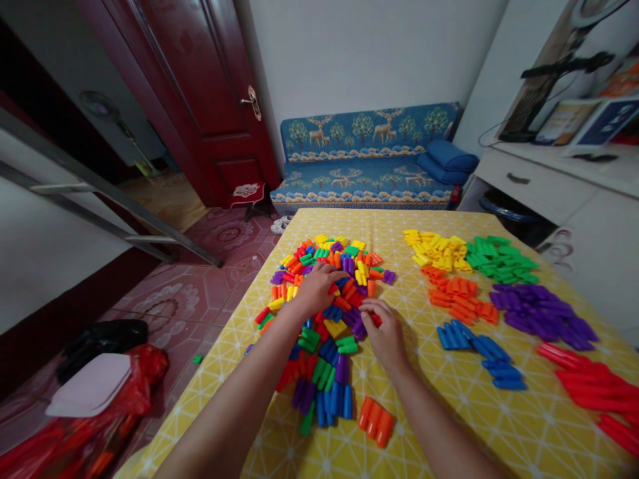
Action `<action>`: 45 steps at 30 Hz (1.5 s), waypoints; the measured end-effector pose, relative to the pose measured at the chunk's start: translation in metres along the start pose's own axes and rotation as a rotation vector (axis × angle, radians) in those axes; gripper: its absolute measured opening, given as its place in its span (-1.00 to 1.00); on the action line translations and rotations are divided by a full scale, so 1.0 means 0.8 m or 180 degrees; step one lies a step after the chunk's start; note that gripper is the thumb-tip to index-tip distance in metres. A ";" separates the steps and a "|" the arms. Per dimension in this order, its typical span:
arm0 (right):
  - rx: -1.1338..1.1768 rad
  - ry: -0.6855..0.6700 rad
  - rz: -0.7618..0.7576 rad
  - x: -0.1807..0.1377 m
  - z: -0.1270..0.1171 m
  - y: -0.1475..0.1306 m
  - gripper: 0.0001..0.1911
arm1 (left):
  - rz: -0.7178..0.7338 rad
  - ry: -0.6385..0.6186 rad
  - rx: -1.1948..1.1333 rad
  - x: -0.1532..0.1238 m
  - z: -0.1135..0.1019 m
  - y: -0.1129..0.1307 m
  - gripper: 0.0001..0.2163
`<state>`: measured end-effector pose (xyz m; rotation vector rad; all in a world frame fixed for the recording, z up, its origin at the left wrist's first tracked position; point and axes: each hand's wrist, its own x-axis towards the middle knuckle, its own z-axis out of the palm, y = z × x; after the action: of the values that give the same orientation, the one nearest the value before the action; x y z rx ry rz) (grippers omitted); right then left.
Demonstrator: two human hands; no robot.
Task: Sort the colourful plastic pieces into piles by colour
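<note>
A mixed pile of bullet-shaped plastic building blocks (324,329), in several colours, spreads over the left and middle of the table. My left hand (320,287) reaches over this pile, palm down, its fingers stretched to the right above orange and blue blocks. Its fingertips are partly lost among the blocks. At the pile's right edge, my right hand (383,330) has its fingers curled around a red block (375,320), much of which the hand hides. An orange row of blocks (375,422) lies alone near me, left of my right forearm.
Single-colour heaps lie to the right: yellow (439,251), green (502,261), orange (459,296), purple (542,314), blue (482,352) and red (594,382). They share a yellow patterned tablecloth (319,459). Beyond stands a blue sofa (359,176); a ladder (100,193) leans at left.
</note>
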<state>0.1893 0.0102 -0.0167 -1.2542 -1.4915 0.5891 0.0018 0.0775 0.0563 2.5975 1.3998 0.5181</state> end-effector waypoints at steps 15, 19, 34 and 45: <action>0.0011 -0.0203 -0.0098 -0.002 0.001 0.004 -0.78 | -0.0681 0.1048 -0.0450 -0.078 0.054 0.039 -0.48; 0.0007 -0.0209 -0.0060 -0.002 0.001 0.000 -0.77 | -0.1174 0.0902 -0.0274 -0.070 0.053 0.039 -0.51; 0.0271 -0.0280 0.0130 -0.006 0.001 -0.001 -0.52 | -0.1328 0.0974 -0.3407 -0.058 0.040 0.053 -0.62; -0.0427 -0.0284 -0.1206 -0.011 -0.004 -0.012 -0.55 | -0.1204 -0.0079 -0.3281 -0.059 0.046 0.066 -0.47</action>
<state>0.1876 -0.0014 -0.0110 -1.0169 -1.8122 0.3002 0.0328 0.0102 0.0264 1.4856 1.1199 0.8434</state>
